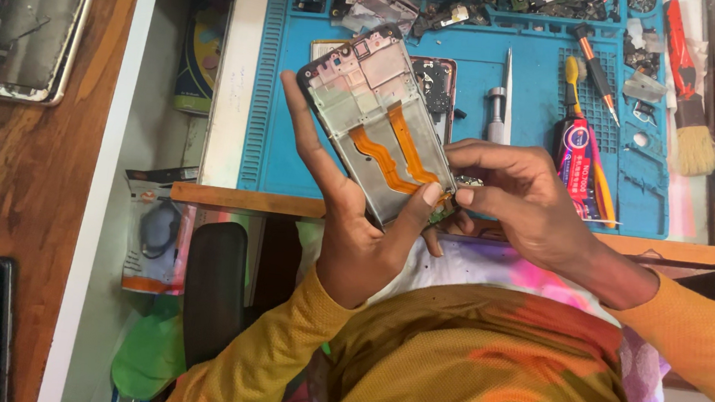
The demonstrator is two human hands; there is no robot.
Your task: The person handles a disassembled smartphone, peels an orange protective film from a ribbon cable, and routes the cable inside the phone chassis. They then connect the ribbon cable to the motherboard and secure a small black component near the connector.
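The left hand [355,227] is clamping the opened phone frame [377,125] upright above the counter's [459,227] front edge. At its five o'clock corner, the right hand [517,202] is pinching the orange flex cable's [396,157] end. Too hard a tug could tear it.

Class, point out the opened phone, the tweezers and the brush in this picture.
Phone [366,98], head view: on its bare inner frame, upper half.
Tweezers [507,93], head view: mid-length of the metal shaft.
Brush [696,149], head view: on the pale bristles.
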